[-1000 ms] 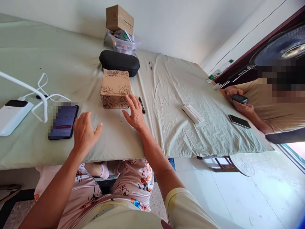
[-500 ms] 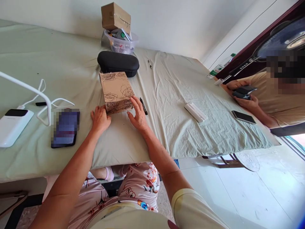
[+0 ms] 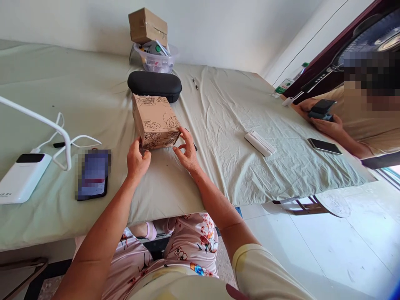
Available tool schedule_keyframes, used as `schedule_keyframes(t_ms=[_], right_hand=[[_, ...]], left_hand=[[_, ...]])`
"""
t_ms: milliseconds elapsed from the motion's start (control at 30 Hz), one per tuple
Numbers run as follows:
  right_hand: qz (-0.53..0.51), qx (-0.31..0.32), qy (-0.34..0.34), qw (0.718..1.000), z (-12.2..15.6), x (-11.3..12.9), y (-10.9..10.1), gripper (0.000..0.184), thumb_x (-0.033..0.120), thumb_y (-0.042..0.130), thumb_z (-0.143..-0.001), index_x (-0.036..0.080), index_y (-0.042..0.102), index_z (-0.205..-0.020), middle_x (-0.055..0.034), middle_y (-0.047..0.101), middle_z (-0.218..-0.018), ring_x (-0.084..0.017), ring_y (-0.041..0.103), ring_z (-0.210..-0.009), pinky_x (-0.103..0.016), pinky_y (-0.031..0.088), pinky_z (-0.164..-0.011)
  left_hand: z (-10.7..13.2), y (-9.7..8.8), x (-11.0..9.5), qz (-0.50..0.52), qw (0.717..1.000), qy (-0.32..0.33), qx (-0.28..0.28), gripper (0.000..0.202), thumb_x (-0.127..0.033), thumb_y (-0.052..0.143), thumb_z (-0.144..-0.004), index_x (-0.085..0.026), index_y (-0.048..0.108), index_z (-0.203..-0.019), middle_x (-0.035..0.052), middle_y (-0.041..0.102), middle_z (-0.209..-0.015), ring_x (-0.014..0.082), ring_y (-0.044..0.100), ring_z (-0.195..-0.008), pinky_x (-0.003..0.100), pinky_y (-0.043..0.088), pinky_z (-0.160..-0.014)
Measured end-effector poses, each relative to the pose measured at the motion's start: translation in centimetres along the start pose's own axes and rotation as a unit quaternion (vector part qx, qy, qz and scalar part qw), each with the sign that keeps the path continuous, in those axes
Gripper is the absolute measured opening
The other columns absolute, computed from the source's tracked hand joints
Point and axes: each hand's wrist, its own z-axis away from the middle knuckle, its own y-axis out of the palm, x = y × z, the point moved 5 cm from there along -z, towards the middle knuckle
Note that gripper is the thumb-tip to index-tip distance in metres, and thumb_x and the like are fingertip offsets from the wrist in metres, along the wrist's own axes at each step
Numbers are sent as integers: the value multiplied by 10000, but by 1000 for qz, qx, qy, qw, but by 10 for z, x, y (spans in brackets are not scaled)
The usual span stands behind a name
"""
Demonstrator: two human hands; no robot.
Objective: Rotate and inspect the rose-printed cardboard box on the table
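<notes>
A brown cardboard box printed with dark line drawings (image 3: 155, 121) sits tilted on the pale green cloth of the table (image 3: 225, 125). My left hand (image 3: 136, 160) grips its near left corner with curled fingers. My right hand (image 3: 187, 149) holds the near right corner, fingertips on the box's front edge. A black marker (image 3: 194, 145) lies just behind my right hand, mostly hidden by it.
A black oblong case (image 3: 155, 85), a clear tub of small items (image 3: 155, 59) and a taped carton (image 3: 148, 26) stand behind the box. To the left lie a phone (image 3: 92, 175), a white power bank (image 3: 22, 178) and white cable (image 3: 59, 137). Another person at the right holds a dark device (image 3: 320, 111); nearby lie a phone (image 3: 325, 146) and a white flat object (image 3: 259, 143).
My left hand came in from near the phone and took the box's left corner. Both hands now grip the box, which has turned and tilted up at its near edge.
</notes>
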Motion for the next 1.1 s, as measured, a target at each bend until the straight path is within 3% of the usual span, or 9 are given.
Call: schedule_keyframes(t_ms=[167,400,533,700,833,967,1100], right_hand=[[-25,-19,40,999,2,-4,1,725,538,540,-1034,351,300,-1692,-133,386,-1726,-281,602,-1416,-324,660,-867],[-76,-46,80,993,2,-11,3,608,558,562,-1018,296,473,-1559,-158,517,-1572,-248,710,-1244,-323,667,-832],[-96,-46,92,990,1,-15,4,513,523,568,-1002,246,552,-1433,-170,574,-1477,-220,759,-1077,-305,662,-728],[-110,-45,118,986,1,-13,5,460,488,629,-943,260,626,-1343,-116,660,-1362,-204,754,-1062,-285,667,-737],[-131,-22,145,980,2,-8,7,429,495,649,-928,272,677,-1293,-82,690,-1327,-103,715,-720,-258,639,-646],[-133,17,152,979,4,-3,11,348,444,613,-942,243,727,-1202,-29,743,-1068,-70,598,-555,-242,580,-573],[-57,53,148,986,4,-1,14,252,331,594,-936,211,755,-1088,10,716,-793,-116,637,-602,-271,559,-668]], left_hand=[[1,-11,-8,50,991,68,-105,587,-219,572,-823,-165,599,-1408,150,696,-1394,246,713,-1216,336,636,-908],[6,-25,-26,53,970,175,-160,467,-243,594,-892,-174,638,-1352,153,655,-1418,244,657,-1290,300,627,-858],[7,-26,-29,59,964,202,-161,449,-274,605,-917,-176,632,-1354,164,643,-1435,259,632,-1324,315,624,-870],[7,-26,-28,51,962,215,-160,472,-302,600,-916,-175,608,-1371,183,617,-1465,280,595,-1375,333,626,-859],[6,-27,-25,37,967,202,-149,545,-330,600,-911,-174,559,-1431,200,567,-1530,302,567,-1416,360,606,-890],[5,-30,-22,18,973,181,-143,643,-357,607,-915,-164,477,-1514,222,495,-1601,326,471,-1525,393,569,-984],[6,-30,-23,16,967,213,-142,625,-383,598,-957,-162,464,-1527,228,492,-1603,328,472,-1528,445,506,-1122]])
